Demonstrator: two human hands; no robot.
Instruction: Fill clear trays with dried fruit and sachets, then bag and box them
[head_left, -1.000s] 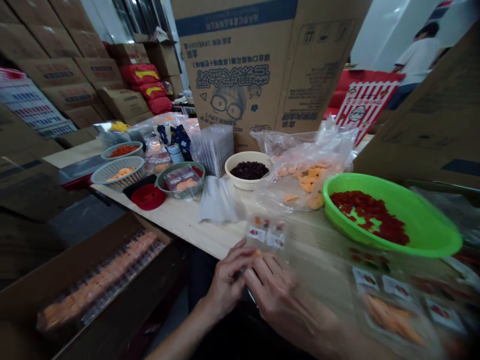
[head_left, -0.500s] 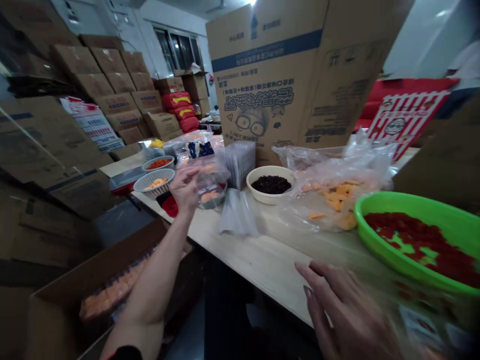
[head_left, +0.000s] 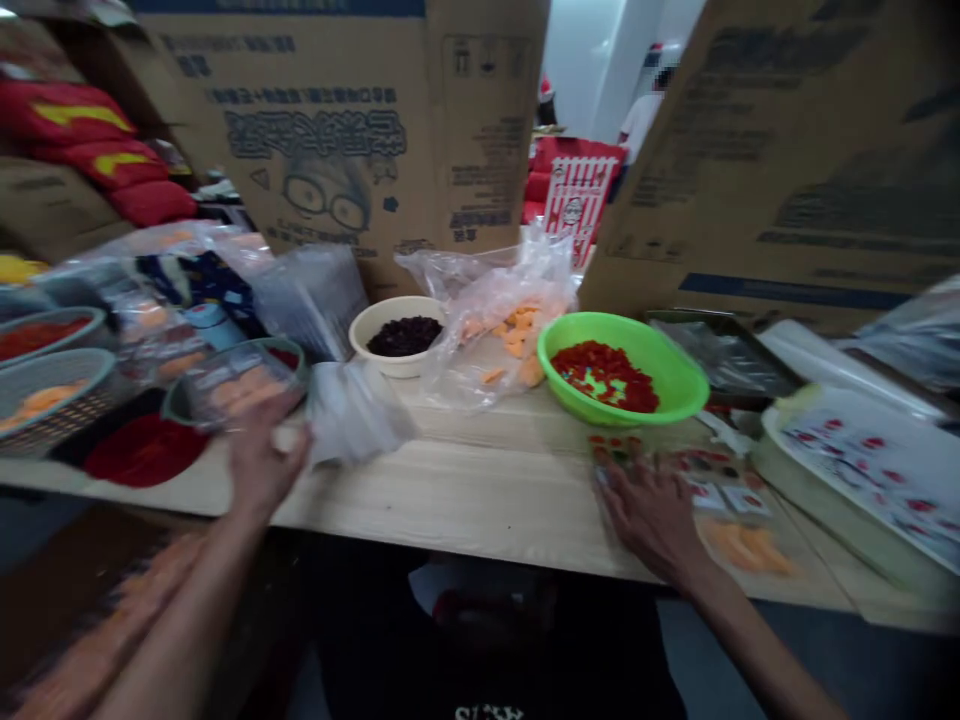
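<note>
Packs are at both ends of my reach, and I judge this step to be a changeover between them. On the left, the clear pack (head_left: pixel 241 385) with orange pieces sits on the grey-green bowl (head_left: pixel 298 372), and my left hand (head_left: pixel 262 455) is right at its near edge. That hand is partly curled and badly blurred; I can't tell whether its fingers are gripping the pack or merely beside it.

On the right, my right hand (head_left: pixel 651 510) reaches forward, palm down, its fingers long and parted, closed around nothing that I can see. They lie over the near-left end of the clear trays (head_left: pixel 746 545), which hold red bits, small white cards and orange pieces just in front of the green basin (head_left: pixel 679 372). Whether the fingertips press on plastic or on the table (head_left: pixel 487 500), I can't make out.

As I judge it, the next move calls for the left fingers to be free of the pack without dragging it off the bowl, and for the right ones to find a tray's rim and keep it level, since loose pieces could spill. I'd also want the left wrist kept clear of the white sleeves (head_left: pixel 352 412) just beside it.
</note>
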